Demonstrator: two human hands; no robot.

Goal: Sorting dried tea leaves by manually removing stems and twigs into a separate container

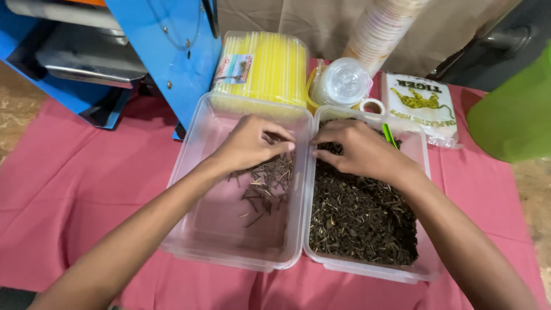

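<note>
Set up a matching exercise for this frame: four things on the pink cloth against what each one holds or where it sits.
Things:
1. left tub
2. right tub
3. pack of yellow straws
4. stack of clear lids

Descriptions:
A. behind the right tub
B. nearly full of dark dried leaves
C. behind the left tub
D. a few sorted-out stems

Pairs: 1-D, 2-B, 3-C, 4-A

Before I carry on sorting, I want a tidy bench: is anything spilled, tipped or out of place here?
Nothing stands out. The left tub and right tub sit side by side, level on the pink cloth. The stems and dark leaves are inside them, nothing scattered. A green stick pokes from the leaves.
</note>
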